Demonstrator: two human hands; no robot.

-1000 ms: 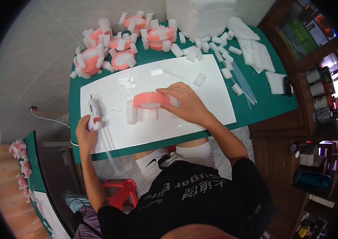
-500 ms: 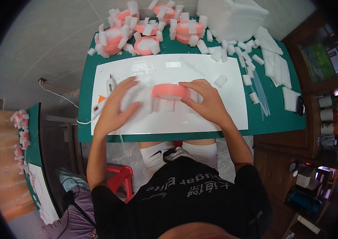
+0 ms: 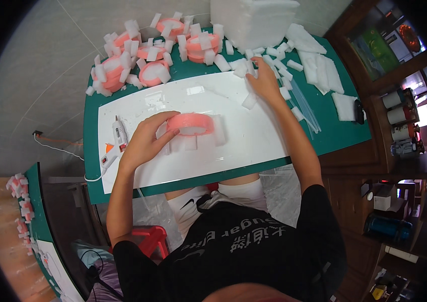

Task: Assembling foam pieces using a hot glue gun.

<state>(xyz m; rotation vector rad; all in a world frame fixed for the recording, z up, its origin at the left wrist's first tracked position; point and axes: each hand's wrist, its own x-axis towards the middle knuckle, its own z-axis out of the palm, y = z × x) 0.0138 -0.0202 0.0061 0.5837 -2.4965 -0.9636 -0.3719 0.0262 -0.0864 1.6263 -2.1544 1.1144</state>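
Observation:
A pink ring-shaped piece (image 3: 193, 121) with a white middle stands on the white board (image 3: 243, 143). White foam blocks sit around it, one of them a foam block (image 3: 219, 132) at its right end. My left hand (image 3: 148, 138) grips the ring's left side, fingers above and thumb below. Farther off to the right, my right hand (image 3: 266, 83) reaches into loose white foam pieces. Its thumb and finger are spread on either side of a small upright foam block (image 3: 250, 68); whether they touch it is unclear.
A white hot glue gun (image 3: 119, 133) lies at the board's left, its cord running off the table edge. Several pink rings with foam blocks (image 3: 110, 73) crowd the far left. Clear glue sticks (image 3: 304, 108), foam sheets (image 3: 319, 70) and a large foam stack (image 3: 254, 22) occupy the right and back.
My right hand has let go of the pink ring and moved far right to the foam pieces. My left hand, formerly open beside the ring, has closed on it. The whole view has shifted and tilted.

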